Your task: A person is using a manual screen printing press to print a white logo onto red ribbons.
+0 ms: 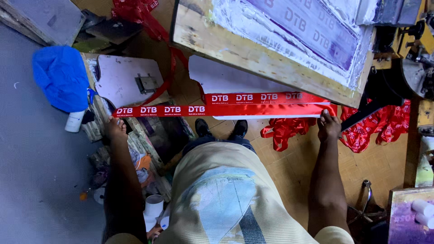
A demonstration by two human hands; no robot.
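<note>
A: Cluttered print shop: tiled floor [289, 167], a blue bag [61, 77] at the left, a raised wooden screen frame [253, 54] above.

B: And the hands?

A: The left hand [115, 129] pinches one end of a red ribbon [190, 110]. It runs taut across the white board [235, 79] to the right hand [328, 126], fingers closed on the other end.

B: How does it handle?

A: Probably light, limp and slick; best held by the ends.

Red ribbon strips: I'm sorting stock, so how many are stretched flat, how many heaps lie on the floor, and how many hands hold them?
Stretched red strips: 2
Floor heaps: 2
Hands, left hand and right hand: 2
Total: 6
</note>
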